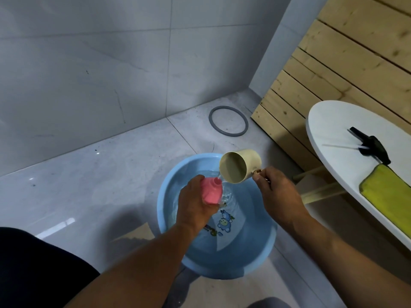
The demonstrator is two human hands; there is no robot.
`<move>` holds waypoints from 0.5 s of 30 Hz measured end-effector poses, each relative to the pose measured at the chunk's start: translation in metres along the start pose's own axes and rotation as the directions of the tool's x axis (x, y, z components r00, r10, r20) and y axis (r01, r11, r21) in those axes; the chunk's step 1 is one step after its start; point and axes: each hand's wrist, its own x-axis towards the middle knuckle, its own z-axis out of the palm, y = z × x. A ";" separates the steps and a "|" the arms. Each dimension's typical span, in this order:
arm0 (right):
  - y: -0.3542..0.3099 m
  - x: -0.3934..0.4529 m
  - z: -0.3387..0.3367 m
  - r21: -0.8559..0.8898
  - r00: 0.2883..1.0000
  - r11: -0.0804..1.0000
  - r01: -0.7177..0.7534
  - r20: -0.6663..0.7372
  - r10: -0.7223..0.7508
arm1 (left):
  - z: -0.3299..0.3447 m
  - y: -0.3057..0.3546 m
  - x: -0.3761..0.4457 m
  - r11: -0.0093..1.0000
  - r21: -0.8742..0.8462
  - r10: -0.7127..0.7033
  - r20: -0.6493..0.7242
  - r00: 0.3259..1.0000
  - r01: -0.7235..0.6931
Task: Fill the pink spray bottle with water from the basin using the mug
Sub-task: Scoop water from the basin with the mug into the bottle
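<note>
My left hand (195, 203) grips the pink spray bottle (211, 190) over the blue basin (169, 192), neck open and pointing up to the right. My right hand (275, 194) pinches the handle of the beige mug (240, 166), which is tipped on its side with its mouth toward the bottle. A thin stream of water runs from the mug's lip onto the bottle's neck, and some spills into the basin. The basin holds rippling water over a cartoon print. The black spray head (371, 147) with its thin tube lies apart on the white table (329, 121).
A yellow cloth (389, 196) lies on the round white table at the right. Behind it stands a wooden slatted panel (333, 74). A grey rubber ring (228, 123) lies on the tiled floor near the wall. My dark-clothed knee (33, 270) is at the lower left.
</note>
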 end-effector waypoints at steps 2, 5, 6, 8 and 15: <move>-0.001 0.000 -0.001 0.004 1.000 1.000 0.010 -0.002 -0.010 | 0.000 0.000 -0.001 1.000 -0.014 -0.008 0.006 1.000 0.008; -0.001 0.000 -0.001 -0.013 1.000 1.000 0.025 -0.008 -0.025 | 0.000 0.000 0.000 1.000 -0.021 -0.014 0.003 1.000 0.014; 0.000 0.000 -0.001 -0.018 1.000 0.999 0.029 -0.011 -0.030 | 0.000 0.000 0.000 1.000 -0.025 -0.019 0.003 1.000 0.019; 0.000 0.001 -0.001 -0.023 0.999 0.999 0.034 -0.016 -0.034 | 0.000 0.001 0.000 0.999 -0.028 -0.020 0.006 1.000 0.020; -0.002 0.000 -0.001 -0.053 0.998 0.997 0.053 -0.026 -0.054 | 0.002 0.002 -0.002 0.999 -0.045 -0.027 0.040 0.999 0.028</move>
